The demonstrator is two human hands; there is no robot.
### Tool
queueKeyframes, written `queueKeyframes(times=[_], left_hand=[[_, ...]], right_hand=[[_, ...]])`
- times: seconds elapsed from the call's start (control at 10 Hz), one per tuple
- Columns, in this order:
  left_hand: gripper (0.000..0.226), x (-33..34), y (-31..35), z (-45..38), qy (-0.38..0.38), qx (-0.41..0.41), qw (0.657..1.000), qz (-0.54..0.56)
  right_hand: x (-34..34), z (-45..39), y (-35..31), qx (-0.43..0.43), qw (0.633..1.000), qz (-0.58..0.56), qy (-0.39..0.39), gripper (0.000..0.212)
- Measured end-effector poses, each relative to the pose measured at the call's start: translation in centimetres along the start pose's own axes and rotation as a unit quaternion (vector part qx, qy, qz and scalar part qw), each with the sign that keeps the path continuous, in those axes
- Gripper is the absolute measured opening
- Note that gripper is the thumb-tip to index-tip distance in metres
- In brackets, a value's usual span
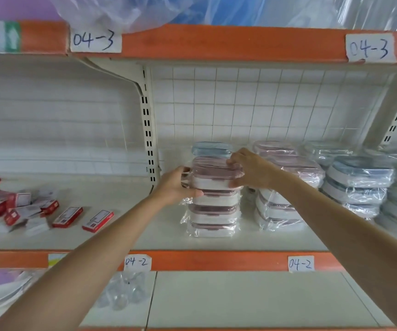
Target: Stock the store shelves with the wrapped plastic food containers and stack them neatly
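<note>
Between hands: top pink container (214, 174) on stack; left hand (176, 185), right hand (250, 172) apparently gripping its sides.

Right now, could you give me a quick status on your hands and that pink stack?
Both hands, left and right, gripping top pink container. Seated on pink stack, four high. Neighbouring stack close right, nothing blocking.

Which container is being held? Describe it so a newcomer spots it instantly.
Find the middle shelf with the orange edge tagged 04-2. On it, just right of the slotted upright, stands the leftmost stack of wrapped pink-lidded containers. The held container is its top one, with the left hand and right hand gripping its ends; those below are untouched.
</note>
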State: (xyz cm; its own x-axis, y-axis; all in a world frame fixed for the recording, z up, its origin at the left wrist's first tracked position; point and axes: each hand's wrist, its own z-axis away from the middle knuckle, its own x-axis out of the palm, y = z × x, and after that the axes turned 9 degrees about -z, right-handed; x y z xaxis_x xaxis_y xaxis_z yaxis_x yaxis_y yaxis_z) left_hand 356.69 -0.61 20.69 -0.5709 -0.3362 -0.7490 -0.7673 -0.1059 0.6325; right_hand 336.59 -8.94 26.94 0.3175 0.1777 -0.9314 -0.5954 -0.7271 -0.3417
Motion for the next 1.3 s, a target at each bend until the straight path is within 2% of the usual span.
queueKeyframes(times=[0.2,0.3,0.4,0.6,0.7,0.8,1.0,1.2,1.3], left_hand=[[0.071,0.2,-0.1,0.9,0.021,0.009,1.0,-0.018],[0.072,0.1,0.4,1.1,0.01,0.005,0.999,-0.039],[0.081,-1.1,1.5,1.2,-0.027,0.018,0.996,-0.078],[0.105,-4.1,4.2,1.2,-0.044,0.112,0.964,-0.239],[0.099,-3.8,5.8,1.2,-0.023,0.166,0.943,-0.289],[0.085,-2.8,6.9,1.1,-0.001,0.207,0.923,-0.323],[0.067,-1.9,7.2,1.9,0.022,0.224,0.888,-0.4],[0.048,-1.6,7.4,3.6,0.065,0.243,0.88,-0.402],[0.039,0.0,8.7,4.8,0.044,0.248,0.868,-0.428]], right_hand=[[1.0,0.5,-0.1,0.006,1.0,0.002,0.021,0.064],[0.9,0.5,-0.8,0.022,0.999,0.024,0.004,0.065],[0.3,0.4,-1.1,0.037,0.997,0.059,-0.018,0.065],[-0.8,2.2,-1.5,0.048,0.995,0.084,0.019,0.069],[-0.3,3.7,-0.7,0.05,0.994,0.099,0.025,0.033],[-0.7,5.9,0.0,0.056,0.992,0.106,0.034,0.034],[-1.2,8.8,1.7,0.064,0.988,0.141,0.024,0.065],[-1.2,11.1,3.5,0.049,0.976,0.213,-0.01,0.056],[-1.4,13.0,5.0,0.035,0.964,0.259,-0.045,0.053]])
